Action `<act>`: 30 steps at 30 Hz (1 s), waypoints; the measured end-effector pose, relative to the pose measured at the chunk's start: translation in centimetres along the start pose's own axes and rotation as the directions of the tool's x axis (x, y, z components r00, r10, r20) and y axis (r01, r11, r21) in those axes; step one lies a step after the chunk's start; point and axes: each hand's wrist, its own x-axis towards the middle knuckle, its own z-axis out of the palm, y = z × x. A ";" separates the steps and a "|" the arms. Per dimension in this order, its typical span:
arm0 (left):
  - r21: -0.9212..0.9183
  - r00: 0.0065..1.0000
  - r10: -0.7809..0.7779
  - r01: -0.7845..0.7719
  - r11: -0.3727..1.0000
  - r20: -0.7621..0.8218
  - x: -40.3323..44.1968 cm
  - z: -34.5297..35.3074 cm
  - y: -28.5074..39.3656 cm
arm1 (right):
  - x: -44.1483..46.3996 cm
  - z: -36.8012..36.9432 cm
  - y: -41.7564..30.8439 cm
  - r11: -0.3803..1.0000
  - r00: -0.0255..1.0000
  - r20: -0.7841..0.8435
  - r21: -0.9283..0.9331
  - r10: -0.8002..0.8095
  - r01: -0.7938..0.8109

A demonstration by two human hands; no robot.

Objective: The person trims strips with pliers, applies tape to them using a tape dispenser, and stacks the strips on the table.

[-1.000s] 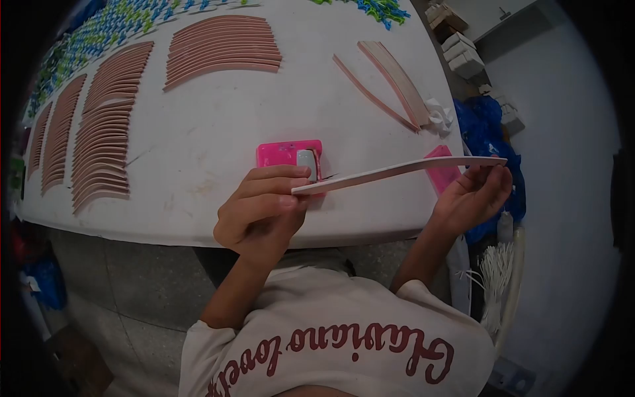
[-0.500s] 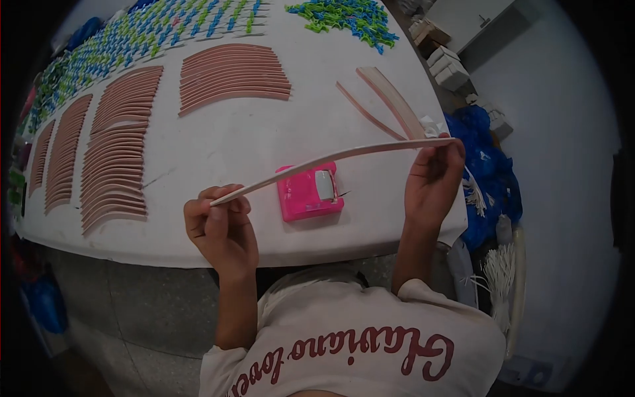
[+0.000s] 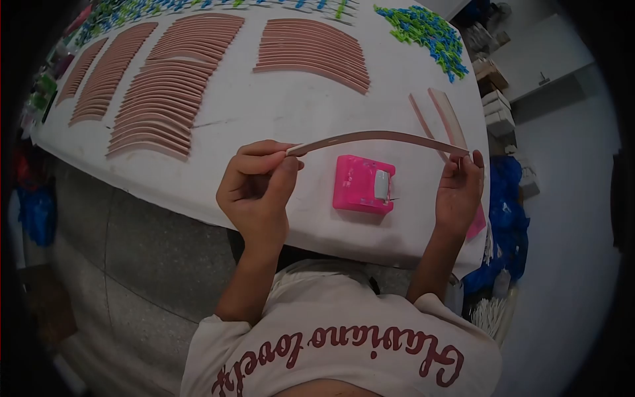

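We saw pink-brown strip bowed above desk, ends pinched between fingers of left hand and right hand. We judged it light, thin, springy; slipperiness unclear; ends seemed best hold. Pink dispenser held pale grey piece. White boxes stood beyond desk; contents unseen by us.

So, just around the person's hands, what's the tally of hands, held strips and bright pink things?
Hands: 2, the left hand and right hand
Held strips: 1, the curved strip
Bright pink things: 2, a pink box and a partly hidden pink piece
Total: 5
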 end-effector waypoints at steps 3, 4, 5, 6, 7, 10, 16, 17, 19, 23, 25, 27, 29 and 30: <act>0.008 1.000 -0.016 0.016 1.000 0.005 0.5 -0.5 -0.2 | 1.0 -0.2 0.2 0.993 0.985 0.129 -0.020 0.119 -0.117; -0.027 0.999 -0.004 0.005 1.000 0.036 1.0 -1.0 -0.4 | 1.3 0.1 0.4 0.993 0.984 0.135 -0.017 0.119 -0.118; -0.065 0.998 0.009 -0.005 0.998 0.069 1.6 -1.6 -0.5 | 1.9 0.5 0.5 0.986 0.972 0.174 -0.077 0.158 -0.147; -0.067 0.997 0.015 -0.010 0.998 0.071 2.3 -2.0 -0.7 | 2.5 0.9 0.6 0.976 0.958 0.208 -0.138 0.196 -0.170; -0.020 0.990 0.032 -0.030 0.999 0.140 3.4 -2.6 -0.7 | 3.4 0.9 0.8 0.977 0.959 0.211 -0.133 0.190 -0.164; 0.139 0.940 0.052 -0.104 0.985 0.336 7.2 -5.3 -1.3 | 6.2 1.0 1.9 0.922 0.814 0.473 -0.340 0.338 -0.185; 0.665 0.859 -0.214 -0.178 0.726 0.464 14.3 -8.5 -4.7 | 10.7 2.2 7.9 0.790 0.625 0.672 -0.597 0.397 0.140; 0.664 0.857 -0.204 -0.195 0.722 0.473 15.3 -9.1 -5.8 | 11.3 2.3 9.3 0.721 0.620 0.706 -0.621 0.342 0.309; 0.761 0.863 -0.282 -0.165 0.628 0.420 17.0 -9.7 -7.8 | 11.9 2.9 11.5 0.630 0.610 0.744 -0.618 0.274 0.471; 0.831 0.909 -0.324 -0.044 0.554 0.264 18.8 -9.3 -10.2 | 12.6 4.2 15.0 0.546 0.647 0.737 -0.629 0.193 0.553; 0.864 0.929 -0.302 -0.037 0.502 0.214 19.1 -9.1 -10.9 | 12.5 4.4 16.1 0.519 0.683 0.721 -0.629 0.113 0.579; 0.891 0.948 -0.229 -0.099 0.444 0.220 19.4 -9.5 -12.1 | 12.4 4.4 16.6 0.502 0.716 0.691 -0.654 0.095 0.565; 0.924 0.957 -0.234 -0.073 0.376 0.171 19.1 -8.9 -12.2 | 12.7 4.6 16.8 0.486 0.746 0.660 -0.682 0.089 0.546; 0.951 0.967 -0.180 -0.127 0.281 0.183 19.0 -8.7 -12.3 | 12.7 4.5 16.8 0.468 0.763 0.640 -0.702 0.085 0.536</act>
